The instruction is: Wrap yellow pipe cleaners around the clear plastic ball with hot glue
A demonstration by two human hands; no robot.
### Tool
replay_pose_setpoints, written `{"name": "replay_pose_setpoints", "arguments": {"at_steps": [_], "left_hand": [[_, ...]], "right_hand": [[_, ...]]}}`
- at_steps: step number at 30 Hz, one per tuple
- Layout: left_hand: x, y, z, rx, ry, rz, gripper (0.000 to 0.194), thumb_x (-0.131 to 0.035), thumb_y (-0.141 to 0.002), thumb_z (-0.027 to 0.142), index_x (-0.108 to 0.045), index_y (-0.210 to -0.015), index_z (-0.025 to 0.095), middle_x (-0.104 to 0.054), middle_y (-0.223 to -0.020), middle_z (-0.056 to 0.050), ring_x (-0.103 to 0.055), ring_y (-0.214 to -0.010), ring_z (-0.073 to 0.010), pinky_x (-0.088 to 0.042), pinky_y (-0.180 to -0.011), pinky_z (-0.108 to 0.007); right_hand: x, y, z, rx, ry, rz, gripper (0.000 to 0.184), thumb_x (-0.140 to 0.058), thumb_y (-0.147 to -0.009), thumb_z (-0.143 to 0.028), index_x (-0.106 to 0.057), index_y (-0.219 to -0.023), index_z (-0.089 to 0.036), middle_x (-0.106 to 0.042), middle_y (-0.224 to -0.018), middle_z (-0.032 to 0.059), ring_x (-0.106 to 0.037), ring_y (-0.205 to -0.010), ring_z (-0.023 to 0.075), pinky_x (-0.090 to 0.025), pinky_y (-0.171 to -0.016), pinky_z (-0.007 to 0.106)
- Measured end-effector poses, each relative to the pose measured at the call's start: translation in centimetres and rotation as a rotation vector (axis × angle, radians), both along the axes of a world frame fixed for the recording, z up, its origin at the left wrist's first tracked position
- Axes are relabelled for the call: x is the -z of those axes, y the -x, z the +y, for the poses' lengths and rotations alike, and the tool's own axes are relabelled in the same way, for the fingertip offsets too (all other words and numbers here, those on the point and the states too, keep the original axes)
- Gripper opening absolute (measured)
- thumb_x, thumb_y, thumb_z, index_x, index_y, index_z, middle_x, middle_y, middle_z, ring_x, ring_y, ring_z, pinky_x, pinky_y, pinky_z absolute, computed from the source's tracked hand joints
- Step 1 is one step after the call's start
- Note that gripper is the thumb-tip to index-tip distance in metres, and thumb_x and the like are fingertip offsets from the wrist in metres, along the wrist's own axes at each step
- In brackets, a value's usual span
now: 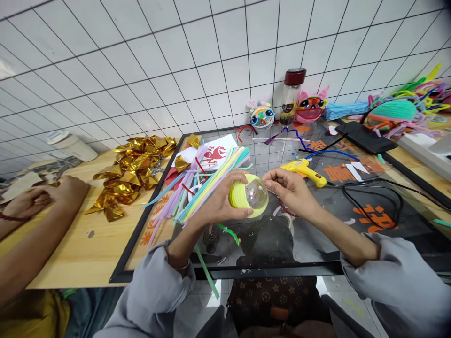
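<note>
My left hand is closed round a clear plastic ball that is partly wrapped in yellow-green pipe cleaner. My right hand is at the ball's right side, its fingers pinched at the wrapping's edge; what they pinch is too small to make out. Both hands hover over a glass-topped board with a black frame. A bundle of pastel pipe cleaners lies just left of the ball.
A yellow glue gun with its black cord lies right of my hands. Gold foil pieces are heaped on the wooden table at left, beside another person's arms. Decorated balls, a jar and more pipe cleaners stand along the tiled wall.
</note>
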State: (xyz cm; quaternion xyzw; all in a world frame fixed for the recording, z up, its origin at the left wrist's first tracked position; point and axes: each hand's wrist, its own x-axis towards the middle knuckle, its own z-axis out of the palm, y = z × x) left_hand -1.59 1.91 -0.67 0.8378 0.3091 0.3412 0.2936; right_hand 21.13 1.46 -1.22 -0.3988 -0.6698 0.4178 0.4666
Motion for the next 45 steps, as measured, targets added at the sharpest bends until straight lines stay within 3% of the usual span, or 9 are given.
{"name": "replay_pose_setpoints", "arguments": {"at_steps": [6, 13, 22, 27, 31, 34, 38, 41, 45], "left_hand": [[0.3, 0.2, 0.2, -0.037, 0.081, -0.025, 0.059, -0.082, -0.07, 0.038, -0.046, -0.115, 0.026, -0.053, -0.136, -0.009, -0.053, -0.131, -0.0301, -0.041, -0.112, -0.048], [0.2, 0.1, 0.0, -0.046, 0.072, -0.005, 0.059, -0.081, -0.07, 0.038, -0.046, -0.115, 0.025, -0.052, -0.138, -0.01, -0.052, -0.132, -0.0297, -0.041, -0.113, -0.047], [-0.1, -0.3, -0.1, -0.041, 0.073, -0.016, 0.059, -0.082, -0.069, 0.033, -0.046, -0.114, 0.025, -0.053, -0.135, -0.01, -0.053, -0.128, -0.0298, -0.04, -0.113, -0.048], [-0.2, -0.9, -0.7, -0.004, -0.039, -0.011, 0.057, -0.081, -0.069, 0.029, -0.047, -0.113, 0.025, -0.052, -0.134, -0.011, -0.052, -0.132, -0.0307, -0.04, -0.115, -0.05], [-0.4, -1.5, -1.5, 0.019, -0.105, 0.074, 0.059, -0.084, -0.066, 0.025, -0.05, -0.115, 0.024, -0.05, -0.137, -0.014, -0.053, -0.131, -0.0303, -0.042, -0.114, -0.047], [-0.2, -1.9, -1.6, 0.026, -0.121, 0.084, 0.062, -0.085, -0.065, 0.027, -0.053, -0.117, 0.024, -0.049, -0.14, -0.014, -0.052, -0.133, -0.0316, -0.043, -0.114, -0.045], [0.4, -2.1, -1.0, 0.013, -0.087, 0.039, 0.068, -0.088, -0.06, 0.033, -0.054, -0.119, 0.026, -0.051, -0.14, -0.013, -0.053, -0.131, -0.0334, -0.043, -0.113, -0.049], [0.6, -2.2, -0.7, 0.002, -0.061, 0.009, 0.068, -0.088, -0.059, 0.034, -0.056, -0.118, 0.026, -0.052, -0.137, -0.012, -0.055, -0.127, -0.0338, -0.044, -0.112, -0.05], [0.4, -2.3, -0.6, 0.011, -0.055, -0.019, 0.065, -0.086, -0.06, 0.034, -0.056, -0.117, 0.024, -0.051, -0.135, -0.012, -0.057, -0.125, -0.0326, -0.045, -0.111, -0.047]], "right_hand": [[-0.1, 0.1, -0.7, 0.051, -0.216, -0.168, 0.011, -0.059, -0.089, -0.024, -0.068, -0.089, -0.02, -0.067, -0.084, 0.0044, -0.06, -0.079, 0.0196, -0.045, -0.071, 0.034], [-0.4, 0.1, -1.1, 0.017, -0.411, -0.209, 0.015, -0.053, -0.097, -0.02, -0.067, -0.094, -0.022, -0.067, -0.089, 0.0052, -0.06, -0.081, 0.0194, -0.045, -0.074, 0.034], [-0.3, -0.1, -0.7, 0.0, -0.44, -0.238, 0.014, -0.052, -0.096, -0.019, -0.061, -0.085, -0.02, -0.061, -0.081, 0.0024, -0.057, -0.075, 0.0166, -0.043, -0.069, 0.03], [-0.2, -0.8, -0.1, 0.142, -0.337, -0.237, 0.018, -0.05, -0.099, -0.029, -0.059, -0.086, -0.02, -0.059, -0.075, -0.0004, -0.055, -0.069, 0.0148, -0.042, -0.066, 0.027], [-1.3, -1.0, 2.5, 0.159, -0.306, -0.424, 0.033, -0.045, -0.1, -0.038, -0.056, -0.075, -0.02, -0.058, -0.068, 0.0007, -0.055, -0.066, 0.0163, -0.042, -0.062, 0.028], [-2.9, 0.2, 5.9, 0.093, -0.44, -0.794, 0.02, -0.05, -0.095, -0.026, -0.067, -0.086, -0.018, -0.069, -0.082, 0.0054, -0.061, -0.075, 0.0184, -0.044, -0.069, 0.029], [-4.5, 3.1, 10.9, 0.033, -0.474, -0.953, 0.022, -0.054, -0.088, -0.015, -0.075, -0.092, -0.015, -0.075, -0.098, 0.0114, -0.067, -0.095, 0.0243, -0.046, -0.08, 0.032], [-4.8, 5.0, 13.9, 0.016, -0.459, -1.067, 0.027, -0.053, -0.089, -0.014, -0.077, -0.101, -0.014, -0.077, -0.104, 0.0125, -0.069, -0.098, 0.026, -0.048, -0.081, 0.033], [-4.2, 6.9, 16.4, -0.035, -0.465, -1.21, 0.036, -0.049, -0.094, -0.012, -0.072, -0.121, -0.017, -0.07, -0.129, 0.0128, -0.064, -0.119, 0.027, -0.048, -0.096, 0.035]]}}
